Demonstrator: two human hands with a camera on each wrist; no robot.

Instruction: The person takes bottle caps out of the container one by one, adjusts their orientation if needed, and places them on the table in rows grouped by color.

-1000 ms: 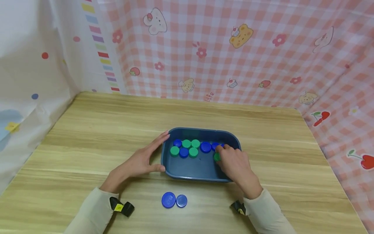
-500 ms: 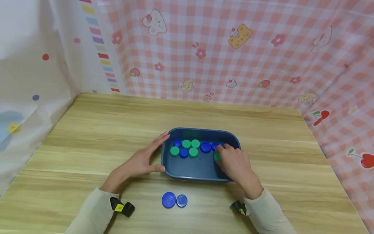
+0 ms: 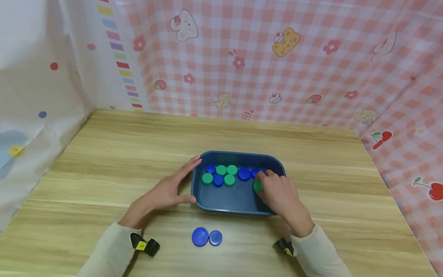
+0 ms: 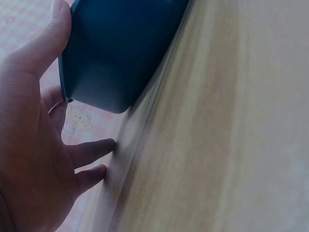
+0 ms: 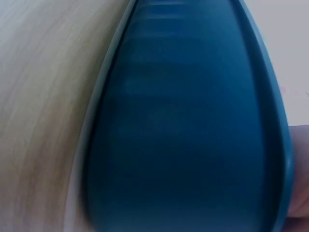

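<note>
A dark blue tray [image 3: 225, 201] lies on the table with several green and blue bottle caps in it. At its left end my left hand [image 3: 166, 191] is spread, fingertips at the far corner and thumb at the near one. The left wrist view has that hand [image 4: 34, 140] at the tray's side [image 4: 111, 58], fingers extended. My right hand [image 3: 279, 192] reaches over the right end with curled fingers, pinching a green bottle cap [image 3: 257, 186] that it partly covers. Just beyond are a blue cap [image 3: 255, 173] and another, mostly hidden by the knuckles.
A large blue cap [image 3: 200, 236] and a smaller blue cap [image 3: 215, 237] lie side by side on the wooden table [image 3: 104, 161], in front of the tray. A pink checked cloth [image 3: 242, 77] hangs behind. The right wrist view is blurred, mostly filled by the tray [image 5: 183, 121].
</note>
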